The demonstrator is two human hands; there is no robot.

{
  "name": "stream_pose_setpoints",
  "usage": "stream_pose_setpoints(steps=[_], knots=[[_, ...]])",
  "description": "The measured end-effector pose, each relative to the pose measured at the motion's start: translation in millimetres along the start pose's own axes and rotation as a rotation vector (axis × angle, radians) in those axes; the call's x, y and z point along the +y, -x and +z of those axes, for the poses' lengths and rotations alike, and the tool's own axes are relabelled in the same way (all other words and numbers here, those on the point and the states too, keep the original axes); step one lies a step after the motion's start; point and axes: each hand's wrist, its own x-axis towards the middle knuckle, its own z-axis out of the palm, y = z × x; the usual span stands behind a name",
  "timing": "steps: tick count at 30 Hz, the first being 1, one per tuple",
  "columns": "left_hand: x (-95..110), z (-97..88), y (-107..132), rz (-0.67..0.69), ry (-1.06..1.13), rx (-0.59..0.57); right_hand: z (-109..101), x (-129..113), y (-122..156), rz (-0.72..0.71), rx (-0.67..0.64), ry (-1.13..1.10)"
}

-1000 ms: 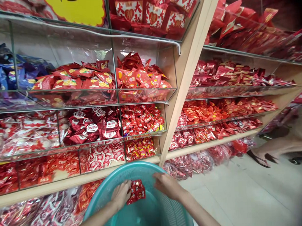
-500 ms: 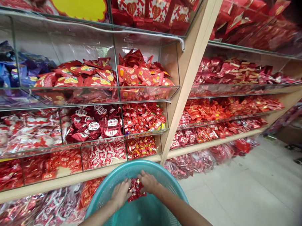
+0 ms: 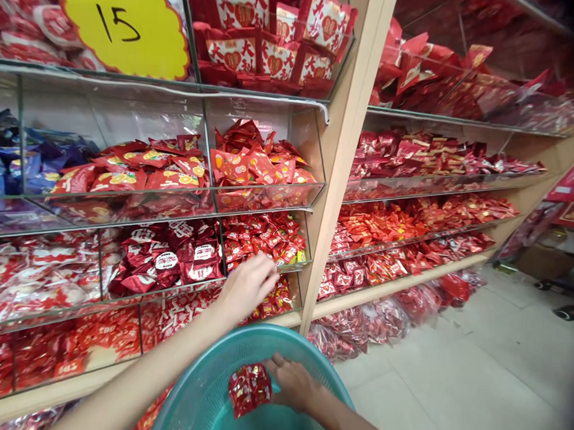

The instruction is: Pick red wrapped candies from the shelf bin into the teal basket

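Note:
My right hand [image 3: 294, 382] is inside the turquoise plastic basket [image 3: 316, 353], its thumb and fingers closed on the edge of a cluster of shiny red candy packets [image 3: 249, 389]. The cluster hangs over the basket's inside, left of the fingers. Up and to the left, my left hand [image 3: 252, 286] is raised past the basket's rim, in front of a shelf bin of small red wrapped candies [image 3: 264, 235]. Its fingers are curled together, and whatever they may hold is hidden. A lower bin of red and yellow candies [image 3: 276, 298] shows partly behind it.
Clear-fronted bins of red packets [image 3: 147, 173] and blue packets [image 3: 8, 157] fill the shelves. A wooden upright [image 3: 330, 238] parts two shelf sections. Filled plastic bags [image 3: 381, 318] lie on the tiled floor [image 3: 431, 373]. A yellow sign [image 3: 131, 31] reads 15.
My left hand has left the basket and risen to the shelf bins. My right hand has stayed in the basket with the red packets, a little lower. The view has shifted slightly upward and right.

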Motion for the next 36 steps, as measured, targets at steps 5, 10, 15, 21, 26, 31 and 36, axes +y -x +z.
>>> stream_pose_setpoints(steps=[5, 10, 15, 21, 26, 31, 36], knots=[[-5.9, -14.9, -77.3, -0.242, -0.318, -0.046, 0.2, 0.1, 12.6, 0.029, -0.047, 0.008], [-5.9, -2.0, -98.0, -0.396, -0.368, -0.114, 1.6, 7.3, 17.5, 0.050, -0.091, 0.016], [-1.5, -3.0, -112.5, -0.478, -0.361, -0.171, -0.9, 9.6, 16.0, 0.054, -0.142, 0.031], [4.7, -18.4, -97.2, -0.432, -0.357, -0.122, 2.5, 16.4, 7.7, 0.024, -0.137, 0.023], [8.0, -41.7, -40.9, -0.319, -0.355, -0.047, 5.9, 18.9, -17.1, 0.011, -0.067, 0.038], [-0.4, -33.6, 35.3, -0.328, -0.180, -0.068, 12.9, 11.6, -44.9, 0.004, -0.016, 0.020], [-17.1, 38.3, 109.5, -0.477, 0.034, -0.376, 21.6, 8.3, -54.7, -0.006, -0.021, -0.003]])
